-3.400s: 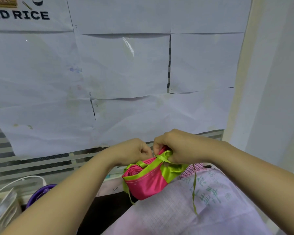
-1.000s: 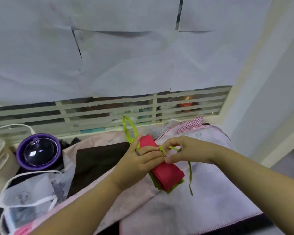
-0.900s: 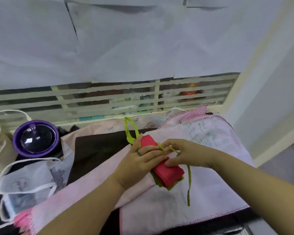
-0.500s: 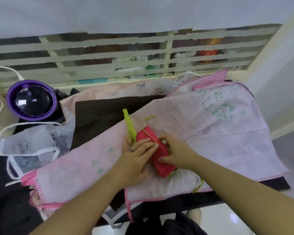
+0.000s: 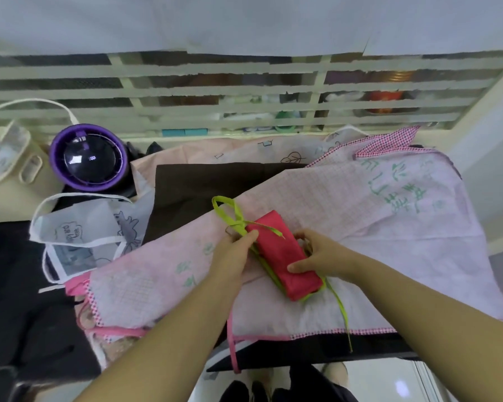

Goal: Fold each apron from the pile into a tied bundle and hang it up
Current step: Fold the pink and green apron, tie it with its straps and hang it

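Note:
A folded pink apron bundle [image 5: 282, 255] with lime-green straps lies on the pile of aprons [image 5: 375, 227] spread over the table. My left hand [image 5: 234, 252] pinches the green strap at the bundle's left edge, just below a green loop [image 5: 225, 211]. On the bundle's right side my right hand [image 5: 317, 256] grips it, thumb on top. A loose green strap end [image 5: 341, 311] trails off toward the table's front edge.
A purple round appliance [image 5: 89, 158] and a cream container [image 5: 9, 169] stand at the back left. A white printed apron [image 5: 82, 230] and a dark brown cloth [image 5: 204, 187] lie in the pile. A slatted window grille [image 5: 244, 94] runs behind. The floor shows below the front edge.
The bundle came down from mid-air onto the pile. My view tilted down to the table. My left hand slid from on top of the bundle to its left edge.

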